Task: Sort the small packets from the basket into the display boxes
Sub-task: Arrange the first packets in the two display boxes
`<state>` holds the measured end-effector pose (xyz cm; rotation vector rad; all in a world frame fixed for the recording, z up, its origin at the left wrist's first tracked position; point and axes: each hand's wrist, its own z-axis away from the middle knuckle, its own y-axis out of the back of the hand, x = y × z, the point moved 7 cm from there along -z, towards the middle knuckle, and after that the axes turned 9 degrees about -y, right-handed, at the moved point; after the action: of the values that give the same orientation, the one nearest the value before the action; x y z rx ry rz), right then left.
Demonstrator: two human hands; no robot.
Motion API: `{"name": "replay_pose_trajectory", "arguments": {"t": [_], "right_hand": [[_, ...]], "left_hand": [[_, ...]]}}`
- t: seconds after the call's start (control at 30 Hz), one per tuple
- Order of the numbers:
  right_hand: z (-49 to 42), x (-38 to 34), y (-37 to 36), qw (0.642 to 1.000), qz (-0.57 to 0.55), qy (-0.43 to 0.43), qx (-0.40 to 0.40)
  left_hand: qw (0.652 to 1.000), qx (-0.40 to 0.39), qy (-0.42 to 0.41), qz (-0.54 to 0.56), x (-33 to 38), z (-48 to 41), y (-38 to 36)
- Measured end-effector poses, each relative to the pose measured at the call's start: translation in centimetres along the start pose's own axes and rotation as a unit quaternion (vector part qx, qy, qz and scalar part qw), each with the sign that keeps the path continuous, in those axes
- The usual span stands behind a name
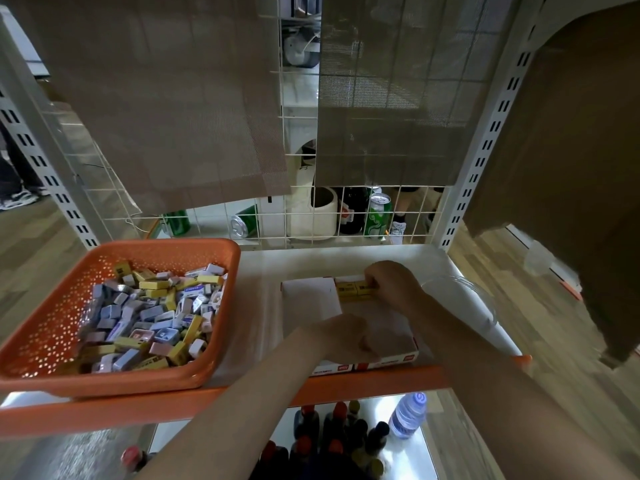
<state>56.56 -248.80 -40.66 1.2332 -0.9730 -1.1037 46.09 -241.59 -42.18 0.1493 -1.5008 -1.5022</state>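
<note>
An orange perforated basket (62,306) on the left of the shelf holds several small yellow, blue, pink and white packets (152,313). To its right lies a shallow white display box (308,299) with a red front edge. A few yellow packets (353,289) stand in the box's far right corner. My right hand (391,282) reaches into that corner and its fingers curl on the yellow packets. My left hand (343,336) lies over the box's near middle with fingers curled; whether it holds anything is hidden.
The shelf has an orange front rail (363,379) and a wire grid back (311,216) with mesh cloth hanging over it. Green cans (378,216) and a dark bottle stand behind the grid. Bottles (332,431) fill the shelf below. A rolled white sheet (464,306) lies right of the box.
</note>
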Motion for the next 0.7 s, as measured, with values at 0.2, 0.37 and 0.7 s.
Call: {"name": "replay_pose_trajectory", "arguments": {"t": [0.2,0.37,0.7], "right_hand": [[-0.1,-0.1,0.0,0.999,0.001,-0.021,-0.026],[0.2,-0.4,0.4,1.0,0.001,-0.008,0.01],[2.3,-7.7,8.4,0.97,-0.114,0.05,0.208]], "left_hand": [[1.0,-0.007,0.012,0.015,0.0,0.1,-0.1],[0.999,-0.001,0.03,-0.026,0.1,0.4,0.1],[0.922,0.315,0.055,-0.22,-1.8,9.4,11.3]]}}
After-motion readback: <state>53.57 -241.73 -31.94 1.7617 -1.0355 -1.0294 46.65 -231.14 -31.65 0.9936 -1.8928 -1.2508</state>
